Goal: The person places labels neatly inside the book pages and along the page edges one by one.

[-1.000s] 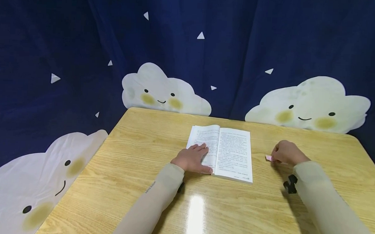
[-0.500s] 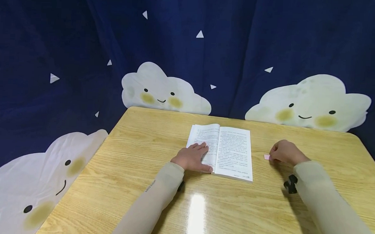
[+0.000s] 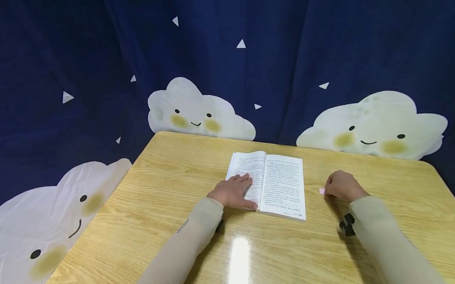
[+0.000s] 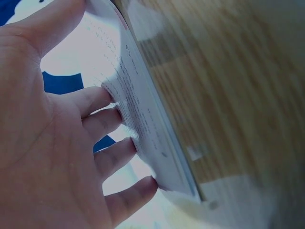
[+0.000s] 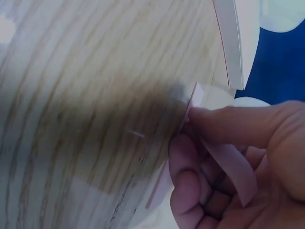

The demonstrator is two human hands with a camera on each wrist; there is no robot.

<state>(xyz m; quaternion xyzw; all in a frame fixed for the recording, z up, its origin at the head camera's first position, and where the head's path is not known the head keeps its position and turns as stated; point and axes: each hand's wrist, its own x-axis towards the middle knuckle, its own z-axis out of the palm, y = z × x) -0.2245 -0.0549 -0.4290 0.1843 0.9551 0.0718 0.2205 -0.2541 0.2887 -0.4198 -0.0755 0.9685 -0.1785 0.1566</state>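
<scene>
An open book [image 3: 284,184] with printed pages lies on the wooden table. My left hand [image 3: 230,193] rests on its left page, fingers spread and thumb near the lower end of the fold. In the left wrist view the fingertips touch the page [image 4: 143,119]. To the right of the book, my right hand [image 3: 341,185] is just above the table and pinches a pink paper strip [image 5: 236,174] between thumb and curled fingers. One part of the pink paper curls into the palm. Another pink edge [image 5: 196,94] sticks out past the thumb; whether these are one piece I cannot tell.
The wooden table [image 3: 165,177] has rounded far corners. Behind it hangs a dark blue curtain [image 3: 216,40] with smiling white clouds and small white triangles. A bright light reflection [image 3: 239,261] shows on the near tabletop.
My right hand has shifted slightly left toward the book, with the pink paper still pinched. The left hand and the book look unmoved.
</scene>
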